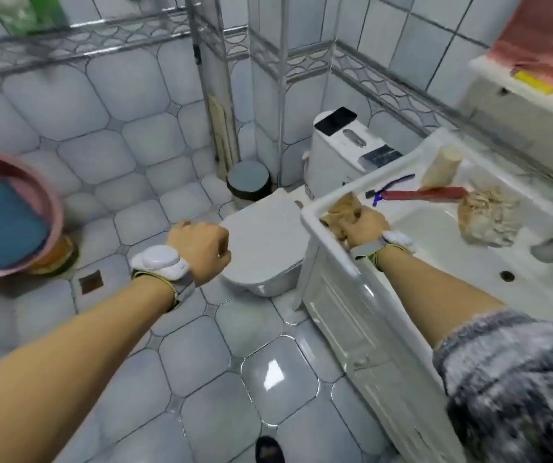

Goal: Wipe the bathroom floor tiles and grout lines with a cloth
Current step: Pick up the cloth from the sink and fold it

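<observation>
One cloth (341, 212), label unreadable

Grey-tiled bathroom floor (198, 359) and white washbasin (442, 228)

On the floor stand a toilet (265, 238) with closed lid, a small round lidded bin (249, 178) beside its cistern, and the white cabinet (361, 332) under the washbasin; a square drain (90, 282) sits in the tiles at left. On the washbasin's rim lie an orange cloth (341, 208), a red-handled brush (425, 193) and a beige crumpled rag (487, 217).
</observation>
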Motion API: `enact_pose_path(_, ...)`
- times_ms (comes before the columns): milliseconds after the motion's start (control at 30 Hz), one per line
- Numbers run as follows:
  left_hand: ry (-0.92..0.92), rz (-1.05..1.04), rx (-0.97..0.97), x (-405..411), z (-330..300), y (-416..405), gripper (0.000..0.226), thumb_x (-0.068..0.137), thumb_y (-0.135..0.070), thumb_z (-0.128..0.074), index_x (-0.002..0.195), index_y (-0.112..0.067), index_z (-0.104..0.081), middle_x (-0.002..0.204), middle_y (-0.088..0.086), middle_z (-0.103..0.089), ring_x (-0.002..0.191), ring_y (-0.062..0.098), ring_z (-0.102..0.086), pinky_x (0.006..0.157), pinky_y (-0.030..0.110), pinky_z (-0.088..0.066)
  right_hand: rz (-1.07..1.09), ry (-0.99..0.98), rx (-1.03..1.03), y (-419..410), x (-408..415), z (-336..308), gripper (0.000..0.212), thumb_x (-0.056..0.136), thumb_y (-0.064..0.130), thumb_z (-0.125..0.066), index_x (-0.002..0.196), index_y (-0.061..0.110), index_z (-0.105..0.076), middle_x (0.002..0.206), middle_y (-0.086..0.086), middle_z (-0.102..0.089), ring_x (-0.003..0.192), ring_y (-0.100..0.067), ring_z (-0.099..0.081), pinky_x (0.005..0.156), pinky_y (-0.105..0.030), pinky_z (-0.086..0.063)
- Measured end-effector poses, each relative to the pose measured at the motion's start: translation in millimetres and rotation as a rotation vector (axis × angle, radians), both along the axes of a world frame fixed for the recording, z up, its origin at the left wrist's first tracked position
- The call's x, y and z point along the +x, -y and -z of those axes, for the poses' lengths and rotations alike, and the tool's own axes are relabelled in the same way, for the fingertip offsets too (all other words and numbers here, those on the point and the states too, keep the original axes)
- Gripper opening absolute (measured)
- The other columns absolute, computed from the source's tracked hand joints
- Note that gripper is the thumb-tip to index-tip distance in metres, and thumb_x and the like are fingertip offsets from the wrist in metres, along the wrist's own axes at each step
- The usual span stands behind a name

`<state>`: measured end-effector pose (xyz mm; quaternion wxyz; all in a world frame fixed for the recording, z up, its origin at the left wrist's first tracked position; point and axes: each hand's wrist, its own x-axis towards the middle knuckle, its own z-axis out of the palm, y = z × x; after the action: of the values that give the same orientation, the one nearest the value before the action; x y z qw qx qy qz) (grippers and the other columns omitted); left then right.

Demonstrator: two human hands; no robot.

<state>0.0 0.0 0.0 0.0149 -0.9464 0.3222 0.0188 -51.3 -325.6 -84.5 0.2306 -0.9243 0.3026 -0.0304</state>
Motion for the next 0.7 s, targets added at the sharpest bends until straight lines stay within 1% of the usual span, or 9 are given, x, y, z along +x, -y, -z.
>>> enact_pose_path(67, 0.030, -0.041, 0.032, 7, -2, -22, 0.017, 0.084, -0.038, -0.056, 0.078, -0.023, -0.062, 0.080, -0.001, -0.065, 0.069, 0.025, -0.053, 0.066, 0.028, -0.034, 0.030, -0.083, 0.017, -5, 16, 3, 0.049, 0.083, 0.044, -0.065, 0.123, 0.017, -0.053, 0.122, -0.009, -0.061, 0.104, -0.033, -0.060, 0.090, -0.038, -0.047)
enact_pose_path(133, 0.041, -0.087, 0.047, 11, 0, -48, 0.018, 0.082, -0.039, -0.056, 0.078, -0.023, -0.063, 0.078, 0.000, -0.064, 0.068, 0.027, -0.054, 0.059, 0.028, -0.030, 0.083, -0.122, 0.041, -8, 24, 8, 0.050, 0.079, 0.044, -0.068, 0.119, 0.020, -0.051, 0.128, -0.008, -0.057, 0.107, -0.033, -0.058, 0.095, -0.044, -0.046)
enact_pose_path(233, 0.014, -0.109, 0.048, 9, 3, -75, 0.019, 0.082, -0.041, -0.055, 0.078, -0.024, -0.063, 0.077, -0.001, -0.064, 0.068, 0.027, -0.057, 0.060, 0.027, -0.032, 0.057, -0.137, 0.050, -7, 24, 18, 0.062, 0.079, 0.041, -0.073, 0.132, 0.017, -0.051, 0.134, -0.009, -0.056, 0.119, -0.034, -0.056, 0.103, -0.046, -0.044)
enact_pose_path(333, -0.007, -0.136, 0.024, 5, 9, -101, 0.021, 0.083, -0.042, -0.053, 0.079, -0.023, -0.061, 0.077, -0.002, -0.064, 0.074, 0.027, -0.061, 0.060, 0.027, -0.037, 0.148, -0.024, -0.046, -13, 26, 14, 0.029, 0.087, 0.032, -0.060, 0.108, 0.012, -0.064, 0.113, -0.017, -0.067, 0.102, -0.039, -0.062, 0.091, -0.044, -0.051)
enact_pose_path(400, -0.051, -0.153, 0.030, -2, 17, -118, 0.020, 0.082, -0.041, -0.053, 0.078, -0.023, -0.061, 0.076, -0.001, -0.064, 0.073, 0.028, -0.060, 0.059, 0.027, -0.040, 0.136, 0.155, -0.161, -30, 23, 0, 0.020, 0.088, 0.028, -0.052, 0.092, 0.013, -0.065, 0.096, -0.016, -0.070, 0.091, -0.039, -0.062, 0.077, -0.040, -0.050)
enact_pose_path(467, -0.089, -0.162, 0.037, -10, 25, -129, 0.021, 0.082, -0.040, -0.053, 0.077, -0.022, -0.063, 0.074, -0.001, -0.063, 0.071, 0.027, -0.060, 0.058, 0.025, -0.037, 0.070, 0.404, -0.187, -58, 15, -25, 0.024, 0.087, 0.036, -0.051, 0.080, 0.015, -0.059, 0.077, -0.003, -0.068, 0.076, -0.027, -0.061, 0.062, -0.031, -0.043)
enact_pose_path(533, -0.135, -0.163, 0.015, -20, 33, -136, 0.022, 0.082, -0.039, -0.053, 0.078, -0.022, -0.066, 0.076, -0.002, -0.065, 0.072, 0.026, -0.061, 0.059, 0.024, -0.038, -0.067, 0.574, -0.134, -96, -7, -50, 0.020, 0.086, 0.036, -0.056, 0.076, 0.019, -0.055, 0.066, 0.009, -0.062, 0.065, -0.011, -0.058, 0.059, -0.024, -0.041)
enact_pose_path(633, -0.229, -0.125, -0.092, -36, 46, -140, 0.030, 0.084, -0.045, -0.054, 0.107, -0.030, -0.066, 0.100, -0.009, -0.070, 0.092, 0.019, -0.064, 0.070, 0.025, -0.045, -0.235, 0.682, 0.024, -165, -48, -70, 0.016, 0.082, 0.025, -0.066, 0.073, 0.019, -0.055, 0.060, 0.013, -0.060, 0.059, -0.009, -0.058, 0.061, -0.021, -0.046)
enact_pose_path(700, -0.352, -0.074, -0.165, -52, 55, -145, 0.063, 0.078, -0.059, -0.057, 0.135, -0.035, -0.045, 0.125, -0.011, -0.061, 0.113, 0.016, -0.058, 0.089, 0.031, -0.049, -0.255, 0.649, 0.174, -216, -75, -71, 0.017, 0.079, 0.022, -0.071, 0.071, 0.016, -0.057, 0.060, 0.004, -0.059, 0.058, -0.013, -0.058, 0.062, -0.023, -0.049)
